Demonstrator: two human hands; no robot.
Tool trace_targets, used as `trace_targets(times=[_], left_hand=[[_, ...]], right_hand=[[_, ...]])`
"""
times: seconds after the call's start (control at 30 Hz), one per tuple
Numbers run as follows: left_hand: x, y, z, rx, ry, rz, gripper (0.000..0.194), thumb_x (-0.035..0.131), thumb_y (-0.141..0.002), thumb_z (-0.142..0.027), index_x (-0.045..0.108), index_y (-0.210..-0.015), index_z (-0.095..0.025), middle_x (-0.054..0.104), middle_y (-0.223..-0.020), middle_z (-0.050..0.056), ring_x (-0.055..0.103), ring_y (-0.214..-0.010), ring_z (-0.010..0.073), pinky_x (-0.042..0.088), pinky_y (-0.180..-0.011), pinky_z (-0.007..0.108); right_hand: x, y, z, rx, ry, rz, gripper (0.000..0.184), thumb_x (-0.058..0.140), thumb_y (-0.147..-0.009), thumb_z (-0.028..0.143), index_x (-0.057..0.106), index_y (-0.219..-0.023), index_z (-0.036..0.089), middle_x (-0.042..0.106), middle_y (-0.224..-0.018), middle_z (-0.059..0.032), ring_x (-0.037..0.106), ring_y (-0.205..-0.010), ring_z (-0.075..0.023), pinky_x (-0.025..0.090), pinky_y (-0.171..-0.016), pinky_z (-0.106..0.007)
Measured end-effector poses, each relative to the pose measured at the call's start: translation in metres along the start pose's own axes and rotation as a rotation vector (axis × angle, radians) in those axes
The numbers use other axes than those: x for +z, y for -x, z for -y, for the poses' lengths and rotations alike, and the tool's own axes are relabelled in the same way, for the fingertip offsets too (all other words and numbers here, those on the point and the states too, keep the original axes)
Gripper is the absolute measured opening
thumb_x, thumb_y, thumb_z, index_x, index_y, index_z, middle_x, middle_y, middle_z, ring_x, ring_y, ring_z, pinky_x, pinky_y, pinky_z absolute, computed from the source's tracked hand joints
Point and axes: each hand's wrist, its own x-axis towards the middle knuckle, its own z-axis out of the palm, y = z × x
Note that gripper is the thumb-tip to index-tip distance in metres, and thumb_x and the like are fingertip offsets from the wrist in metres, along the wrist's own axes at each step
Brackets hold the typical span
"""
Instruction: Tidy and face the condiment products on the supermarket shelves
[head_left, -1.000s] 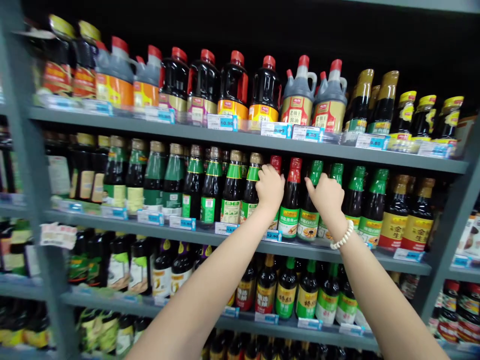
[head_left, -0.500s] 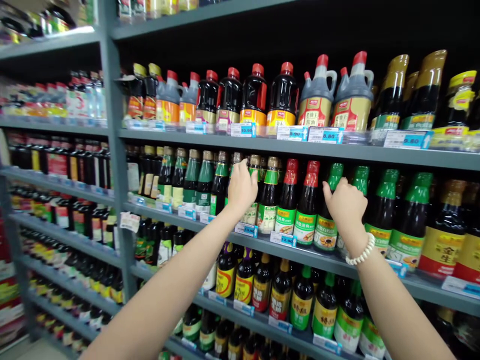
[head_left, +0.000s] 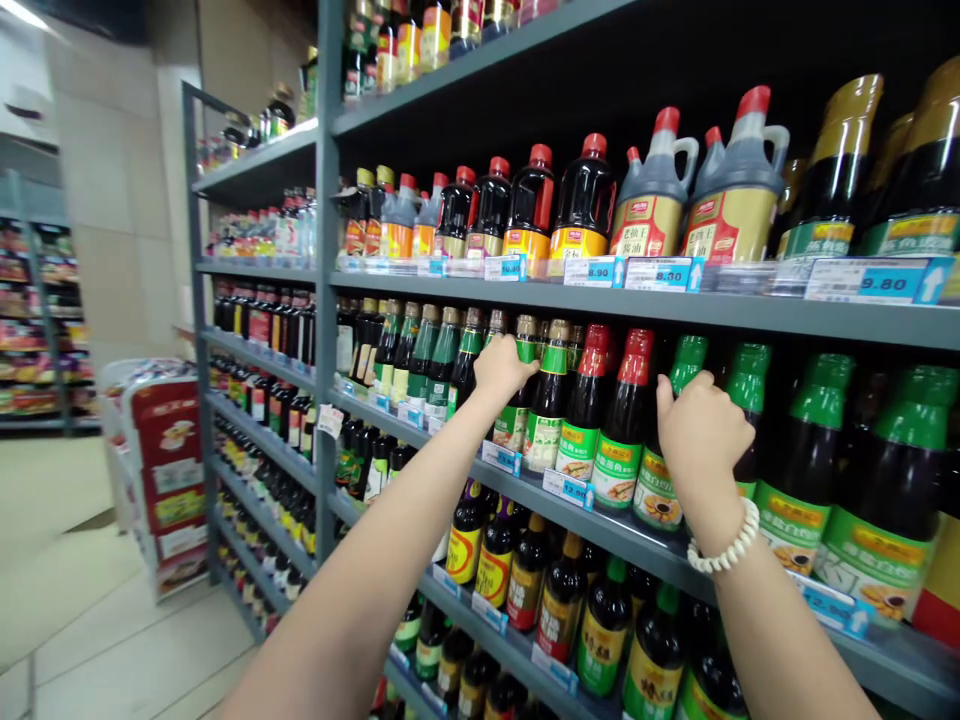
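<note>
My left hand reaches to the middle shelf, curled at the neck of a dark sauce bottle with a brownish cap. Its thumb points right, and the other fingertips are hidden. Farther right, my right hand, with a white bead bracelet at the wrist, closes about the neck of a green-topped sauce bottle. The thumb shows on the left side of that neck; the remaining fingers are out of sight behind it. Between the hands stand two red-topped bottles. Both held bottles appear upright on the shelf.
Red-capped jugs line the shelf above. More dark bottles fill the shelf below. Price tags run along the shelf edge. A grey upright post divides the shelving. A red display stand is on the tiled floor at left.
The view has swung left, bringing the floor and red stand into sight. Both hands stay at about the same bottles.
</note>
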Motion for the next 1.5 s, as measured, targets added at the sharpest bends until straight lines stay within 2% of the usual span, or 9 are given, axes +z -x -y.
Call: trace_targets(times=[0.2,0.37,0.5,0.7,0.8,0.97,1.1,1.3,1.5], left_hand=[[0.004,-0.007,0.004,0.01,0.155,-0.033,0.047,0.068,-0.078,-0.045,0.058,-0.107,-0.009,0.06,-0.114,0.019,0.06,-0.106,0.0364,0.05,-0.088,0.047],[0.005,-0.036,0.03,0.202,0.57,0.111,0.032,0.051,-0.089,-0.022,0.054,-0.119,-0.01,0.064,-0.117,0.012,0.061,-0.109,0.02,0.047,-0.096,0.031],[0.0,-0.044,0.036,0.332,0.489,0.191,0.035,0.061,-0.086,-0.024,0.053,-0.117,-0.01,0.065,-0.114,0.014,0.062,-0.107,0.0245,0.049,-0.093,0.034],[-0.013,-0.032,0.033,0.345,0.156,0.101,0.042,0.06,-0.089,-0.038,0.05,-0.114,-0.005,0.063,-0.105,0.021,0.062,-0.103,0.0347,0.051,-0.087,0.043],[-0.014,-0.025,0.039,0.384,0.185,0.042,0.05,0.058,-0.091,-0.038,0.044,-0.124,-0.002,0.058,-0.113,0.023,0.059,-0.107,0.0361,0.05,-0.091,0.046],[-0.008,-0.006,0.046,0.605,0.409,-0.231,0.053,0.049,-0.094,-0.031,0.034,-0.139,-0.006,0.046,-0.129,0.021,0.047,-0.12,0.0327,0.044,-0.102,0.046],[-0.002,0.001,0.033,0.721,0.528,-0.088,0.053,0.04,-0.095,-0.018,0.026,-0.144,-0.005,0.045,-0.134,0.021,0.045,-0.123,0.0309,0.041,-0.106,0.046],[-0.008,-0.011,0.012,0.577,0.525,0.217,0.06,0.035,-0.096,-0.016,0.009,-0.149,-0.006,0.054,-0.121,0.024,0.06,-0.105,0.031,0.051,-0.09,0.044],[-0.015,-0.012,0.004,0.517,0.35,0.118,0.058,0.049,-0.096,-0.032,0.027,-0.147,-0.015,0.055,-0.113,0.019,0.063,-0.093,0.0293,0.053,-0.075,0.036]], right_hand=[[-0.002,0.0,0.0,0.018,-0.01,0.022,0.036,0.045,-0.096,0.041,0.058,-0.099,0.008,0.067,-0.081,-0.0179,0.068,-0.07,-0.0321,0.051,-0.059,-0.038],[-0.002,0.001,0.004,0.044,0.034,0.034,0.04,0.043,-0.096,0.045,0.059,-0.101,0.008,0.066,-0.081,-0.0185,0.067,-0.072,-0.0335,0.051,-0.061,-0.041],[0.0,0.002,0.009,0.053,0.104,0.02,0.044,0.041,-0.096,0.049,0.061,-0.097,0.009,0.064,-0.078,-0.0181,0.066,-0.072,-0.0352,0.05,-0.062,-0.042],[0.006,0.0,0.016,0.098,0.206,0.006,0.056,0.041,-0.092,0.061,0.065,-0.101,0.011,0.063,-0.075,-0.0182,0.064,-0.075,-0.039,0.045,-0.059,-0.04],[0.009,0.0,0.019,0.113,0.233,-0.014,0.06,0.042,-0.09,0.065,0.067,-0.103,0.012,0.063,-0.074,-0.018,0.063,-0.074,-0.0387,0.042,-0.058,-0.038],[0.01,-0.002,0.022,0.132,0.261,-0.018,0.06,0.043,-0.089,0.067,0.068,-0.101,0.013,0.063,-0.072,-0.0165,0.061,-0.071,-0.0344,0.04,-0.057,-0.036],[0.012,-0.003,0.021,0.103,0.29,-0.041,0.059,0.044,-0.087,0.069,0.066,-0.092,0.015,0.061,-0.068,-0.0141,0.057,-0.066,-0.0304,0.035,-0.056,-0.033],[0.014,-0.004,0.019,0.066,0.271,-0.079,0.054,0.044,-0.087,0.069,0.061,-0.079,0.018,0.058,-0.062,-0.0103,0.052,-0.061,-0.025,0.029,-0.055,-0.03],[0.013,-0.003,0.023,0.088,0.25,-0.086,0.053,0.045,-0.087,0.067,0.063,-0.083,0.017,0.061,-0.065,-0.0113,0.055,-0.063,-0.0255,0.03,-0.056,-0.03]])
